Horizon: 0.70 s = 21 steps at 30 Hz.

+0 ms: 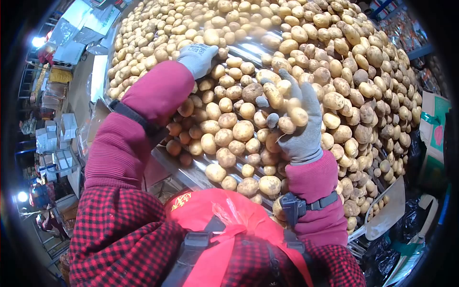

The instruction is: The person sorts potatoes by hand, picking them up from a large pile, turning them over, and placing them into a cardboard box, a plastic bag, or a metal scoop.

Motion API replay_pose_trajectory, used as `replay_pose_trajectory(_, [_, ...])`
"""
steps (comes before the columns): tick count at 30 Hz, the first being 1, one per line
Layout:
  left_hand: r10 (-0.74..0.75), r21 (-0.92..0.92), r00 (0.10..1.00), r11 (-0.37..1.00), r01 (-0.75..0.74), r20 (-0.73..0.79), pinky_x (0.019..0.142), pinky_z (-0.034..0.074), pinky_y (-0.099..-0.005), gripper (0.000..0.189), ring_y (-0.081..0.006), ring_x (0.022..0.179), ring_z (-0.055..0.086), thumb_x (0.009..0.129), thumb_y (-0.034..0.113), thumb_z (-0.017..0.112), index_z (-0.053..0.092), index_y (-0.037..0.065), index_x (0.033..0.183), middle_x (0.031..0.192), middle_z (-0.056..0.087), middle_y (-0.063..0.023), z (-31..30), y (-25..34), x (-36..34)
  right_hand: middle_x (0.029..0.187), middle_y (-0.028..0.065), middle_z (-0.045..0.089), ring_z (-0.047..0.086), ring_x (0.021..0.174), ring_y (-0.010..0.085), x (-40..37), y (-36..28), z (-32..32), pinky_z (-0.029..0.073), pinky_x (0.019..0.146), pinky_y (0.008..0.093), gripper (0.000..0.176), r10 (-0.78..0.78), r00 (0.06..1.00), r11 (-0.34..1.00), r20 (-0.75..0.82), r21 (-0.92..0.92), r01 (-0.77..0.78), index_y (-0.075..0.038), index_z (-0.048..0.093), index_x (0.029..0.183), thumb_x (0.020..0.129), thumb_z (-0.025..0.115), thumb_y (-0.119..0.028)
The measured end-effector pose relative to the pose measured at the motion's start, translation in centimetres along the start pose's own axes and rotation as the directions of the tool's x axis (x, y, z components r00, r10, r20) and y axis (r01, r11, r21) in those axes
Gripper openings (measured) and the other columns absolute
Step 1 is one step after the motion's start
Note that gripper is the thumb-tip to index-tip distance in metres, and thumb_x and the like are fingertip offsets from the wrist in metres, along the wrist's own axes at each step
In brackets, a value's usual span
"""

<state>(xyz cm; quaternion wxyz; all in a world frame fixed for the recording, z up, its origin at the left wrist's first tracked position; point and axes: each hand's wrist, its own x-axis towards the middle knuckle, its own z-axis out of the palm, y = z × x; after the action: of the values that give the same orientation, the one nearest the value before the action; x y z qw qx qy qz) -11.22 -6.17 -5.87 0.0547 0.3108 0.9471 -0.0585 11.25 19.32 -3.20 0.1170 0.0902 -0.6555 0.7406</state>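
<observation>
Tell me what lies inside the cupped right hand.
The right hand cups a few small potatoes. Its palm under them is covered, so any more there cannot be seen.

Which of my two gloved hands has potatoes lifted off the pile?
The right hand: it is raised and cups several potatoes in its glove. The left hand reaches farther out and rests on the pile, back of the glove up.

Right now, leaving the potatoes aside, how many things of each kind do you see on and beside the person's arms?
Grey-gloved hands: 2, the left hand resting on the potatoes, the right hand holding a few of them
Black arm straps: 2
Shovel: 1
Total: 5
</observation>
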Motion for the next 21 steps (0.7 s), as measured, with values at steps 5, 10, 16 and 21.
replay_pose_trajectory(5, [-0.140, -0.054, 0.990, 0.989, 0.138, -0.030, 0.092, 0.055, -0.0497, 0.037, -0.0376, 0.107, 0.071, 0.092, 0.031, 0.074, 0.068, 0.015, 0.125, 0.111, 0.075, -0.0174, -1.2, 1.2, 0.0, 0.162, 0.0233, 0.041, 0.064, 0.131, 0.0342, -0.1, 0.0, 0.0, 0.060, 0.102, 0.0399, 0.080, 0.264, 0.964, 0.863, -0.001, 0.447, -0.236, -0.005, 0.032, 0.157, 0.089, 0.072, 0.009])
replay_pose_trajectory(10, [-0.188, -0.139, 0.981, 0.971, 0.193, 0.046, 0.094, 0.054, -0.0494, 0.044, -0.0381, 0.110, 0.070, 0.089, 0.031, 0.078, 0.069, 0.016, 0.130, 0.116, 0.074, -0.0178, -1.7, 0.8, -1.4, 0.161, 0.0214, 0.044, 0.059, 0.137, 0.0318, 0.6, -1.5, -0.2, 0.055, 0.108, 0.0401, 0.080, 0.020, 0.999, 0.997, 0.032, -0.071, -0.018, -0.003, 0.034, 0.156, 0.088, 0.074, 0.007])
replay_pose_trajectory(16, [-0.240, -0.675, 0.963, 0.731, 0.097, -0.121, 0.095, 0.055, -0.0397, 0.033, -0.0282, 0.107, 0.073, 0.093, 0.031, 0.073, 0.074, 0.022, 0.125, 0.112, 0.077, -0.0115, -1.7, 1.5, -2.1, 0.145, 0.0162, 0.059, 0.069, 0.116, 0.0195, 0.7, -1.0, -0.6, 0.058, 0.096, 0.0286, 0.065, -0.156, 0.986, 0.945, -0.056, -0.298, 0.133, 0.007, 0.048, 0.146, 0.092, 0.078, -0.011])
replay_pose_trajectory(21, [0.060, -0.487, 0.953, 0.849, -0.205, -0.295, 0.094, 0.056, -0.0403, 0.034, -0.0311, 0.106, 0.071, 0.095, 0.023, 0.072, 0.071, 0.020, 0.129, 0.118, 0.074, -0.0137, -3.7, 7.5, 3.0, 0.163, 0.0189, 0.040, 0.057, 0.139, 0.0369, 0.0, -0.3, 0.1, 0.062, 0.100, 0.0423, 0.083, -0.052, 0.998, 0.999, 0.035, -0.012, 0.052, -0.011, 0.031, 0.160, 0.090, 0.066, 0.016])
